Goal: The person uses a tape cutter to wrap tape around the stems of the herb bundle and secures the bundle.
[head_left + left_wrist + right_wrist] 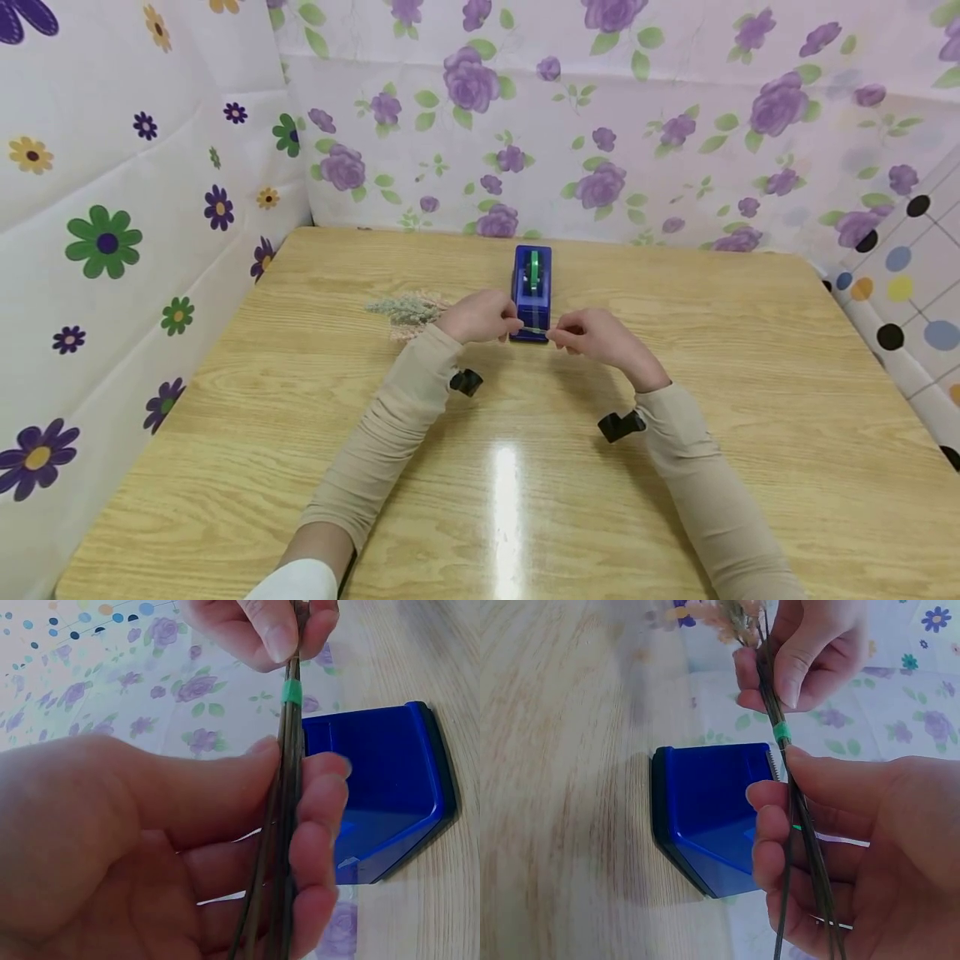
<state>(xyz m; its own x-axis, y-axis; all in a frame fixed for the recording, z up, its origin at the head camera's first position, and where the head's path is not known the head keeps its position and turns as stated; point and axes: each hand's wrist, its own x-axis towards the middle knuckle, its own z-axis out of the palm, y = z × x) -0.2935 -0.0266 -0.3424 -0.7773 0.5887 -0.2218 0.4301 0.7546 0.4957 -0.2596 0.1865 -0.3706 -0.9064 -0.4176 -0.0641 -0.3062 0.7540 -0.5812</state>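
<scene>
1. The left hand has its fingers curled round the stems, on the side towards the flowers.
2. The right hand grips the same stems farther along.
3. Green tape circles them between the hands.
4. They cross above the near end of the dispenser, which stands on the tabletop.

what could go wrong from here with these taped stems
The green tape is just a narrow band, and the stems spread apart below it, so they might slip or twist if the left hand or right hand loosens.
The toothed edge of the blue tape dispenser appears near the right hand and could nick a finger.
</scene>
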